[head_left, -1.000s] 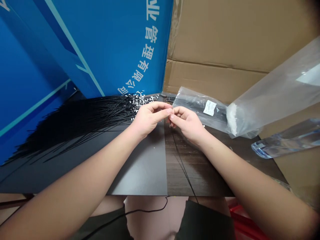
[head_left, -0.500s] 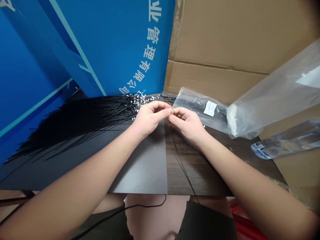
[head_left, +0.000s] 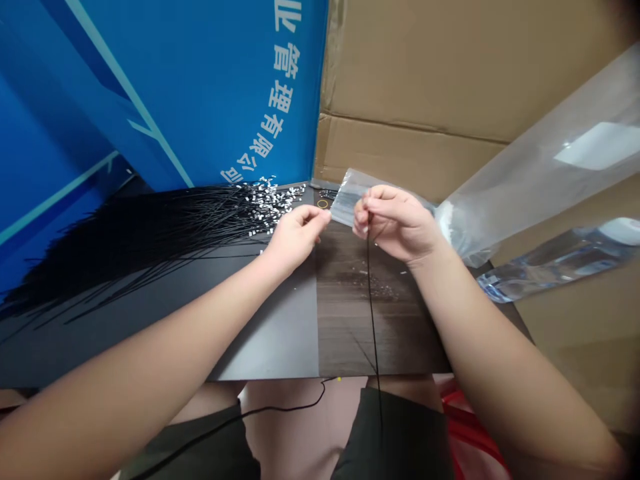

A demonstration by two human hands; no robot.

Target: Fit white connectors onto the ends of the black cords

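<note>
Since the earlier frame, the right hand (head_left: 396,225) had drawn away from the left hand (head_left: 295,235), and the two no longer met at the fingertips. A thin black cable tie (head_left: 371,320) now hung almost straight down from the right hand, over a two-tone grey and wood-grain counter (head_left: 345,340), its lower end reaching past the counter's front edge. The curled right fingers (head_left: 380,200) pinched its upper end, though the exact grip was partly hidden. The tie looked light, slender and flexible yet springy, and its smooth plastic might slip, so a firm pinch close to one end seemed the surest hold. The left fingers (head_left: 313,217) were loosely curled and drawn together near the edge of a clear plastic bag (head_left: 350,193); whether they pinched anything, I could not tell. To the left lay a broad fan of thin black cable ties (head_left: 150,250), with small white pieces (head_left: 265,207) massed at the end nearest the hands. The whole view had also shifted slightly, with everything sitting a little further left and higher.
</note>
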